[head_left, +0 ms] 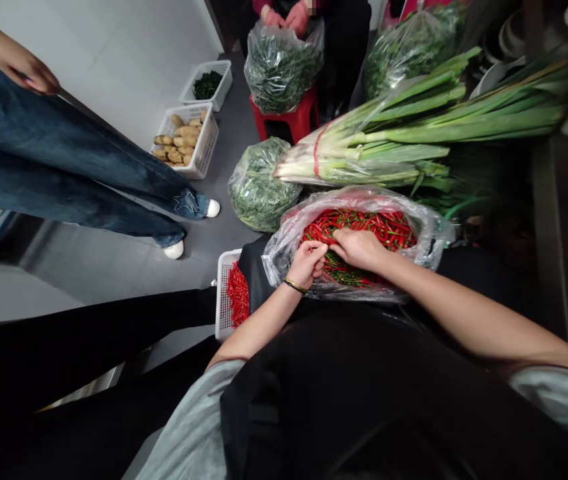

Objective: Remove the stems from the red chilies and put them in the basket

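A clear plastic bag (429, 230) full of small red chillies (389, 227) rests on my lap. My left hand (307, 262), with a thin bracelet on the wrist, is curled closed over the chillies at the bag's near left. My right hand (357, 247) lies beside it with fingers pinched together, meeting the left hand at a red chilli (325, 239). Green stems lie in the bag under both hands. A white basket (223, 293) with more red chillies (237, 297) stands by my left knee.
A bundle of leeks (414, 127) lies behind the bag. Bags of greens (259, 187) sit on the floor and on a red stool (291, 120), where another person's hands (287, 17) hold one. White baskets hold ginger (179, 143) and greens (207, 85). A person in jeans (64, 160) stands at left.
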The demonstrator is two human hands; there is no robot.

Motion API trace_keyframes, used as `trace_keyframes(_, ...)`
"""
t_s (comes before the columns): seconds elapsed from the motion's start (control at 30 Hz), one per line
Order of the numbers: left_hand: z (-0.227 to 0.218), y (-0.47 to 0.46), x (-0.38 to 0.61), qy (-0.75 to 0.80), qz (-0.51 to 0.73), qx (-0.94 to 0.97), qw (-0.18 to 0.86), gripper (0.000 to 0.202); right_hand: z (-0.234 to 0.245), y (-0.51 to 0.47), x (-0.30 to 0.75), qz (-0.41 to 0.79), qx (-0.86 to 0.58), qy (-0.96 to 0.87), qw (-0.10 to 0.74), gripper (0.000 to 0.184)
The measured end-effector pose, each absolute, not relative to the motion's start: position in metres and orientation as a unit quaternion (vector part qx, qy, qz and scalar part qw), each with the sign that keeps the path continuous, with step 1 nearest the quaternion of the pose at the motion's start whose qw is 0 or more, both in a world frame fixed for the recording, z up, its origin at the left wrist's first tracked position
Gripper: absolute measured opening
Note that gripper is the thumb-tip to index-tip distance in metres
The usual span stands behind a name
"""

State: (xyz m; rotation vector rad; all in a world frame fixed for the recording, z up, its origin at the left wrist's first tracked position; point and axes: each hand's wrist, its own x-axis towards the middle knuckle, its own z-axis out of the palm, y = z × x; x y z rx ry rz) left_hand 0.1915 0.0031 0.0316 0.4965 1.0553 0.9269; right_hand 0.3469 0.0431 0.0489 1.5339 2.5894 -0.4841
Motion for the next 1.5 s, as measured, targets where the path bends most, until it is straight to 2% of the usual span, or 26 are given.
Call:
trace_keyframes(0.13, 0.027, 0.002, 0.205, 0.469, 0.430, 0.224, 0.738, 0.050, 0.046, 0.010, 0.367, -0.187, 0.480, 0.857, 0.029, 0.036)
trace_keyframes(0.23, 0.027, -0.001, 0.202, 0.441, 0.419, 0.200, 0.768, 0.050, 0.039, -0.002, 0.377, -0.235, 0.468, 0.852, -0.028, 0.035)
trace_keyframes(0.33, 0.031, -0.003, 0.195, 0.388, 0.343, 0.201, 0.831, 0.047, 0.046, -0.009, 0.379, -0.297, 0.358, 0.880, -0.090, 0.036)
trace_keyframes(0.47, 0.036, 0.002, 0.190, 0.308, 0.239, 0.222, 0.894, 0.034, 0.073, -0.001, 0.381, -0.408, 0.223, 0.882, -0.079, 0.034)
trace_keyframes(0.53, 0.039, 0.007, 0.187, 0.285, 0.286, 0.210, 0.890, 0.031, 0.077, 0.015, 0.389, -0.442, 0.271, 0.850, -0.096, 0.035)
trace_keyframes(0.67, 0.043, 0.016, 0.173, 0.282, 0.396, 0.196, 0.851, 0.024, 0.057, 0.054, 0.413, -0.489, 0.499, 0.701, -0.148, 0.033)
trace_keyframes(0.73, 0.044, 0.017, 0.170, 0.311, 0.395, 0.205, 0.840, 0.027, 0.042, 0.064, 0.418, -0.528, 0.545, 0.635, -0.145, 0.032)
trace_keyframes(0.8, 0.045, 0.014, 0.174, 0.373, 0.365, 0.231, 0.821, 0.031, 0.032, 0.065, 0.414, -0.540, 0.570, 0.591, -0.184, 0.032)
trace_keyframes(0.93, 0.046, 0.009, 0.203, 0.481, 0.300, 0.370, 0.736, 0.039, 0.033, 0.047, 0.381, -0.495, 0.590, 0.542, -0.336, 0.029)
trace_keyframes(1.1, 0.046, 0.007, 0.225, 0.446, 0.236, 0.465, 0.728, 0.043, 0.052, 0.024, 0.356, -0.410, 0.563, 0.571, -0.435, 0.025)
trace_keyframes(1.2, 0.051, 0.009, 0.224, 0.412, 0.239, 0.518, 0.711, 0.040, 0.056, 0.025, 0.360, -0.356, 0.562, 0.619, -0.419, 0.021)
trace_keyframes(1.37, 0.070, 0.024, 0.223, 0.365, 0.273, 0.681, 0.573, 0.032, 0.055, 0.045, 0.371, -0.272, 0.580, 0.678, -0.361, 0.018)
trace_keyframes(1.5, 0.074, 0.032, 0.220, 0.395, 0.301, 0.614, 0.614, 0.039, 0.070, 0.046, 0.370, -0.208, 0.577, 0.691, -0.383, 0.018)
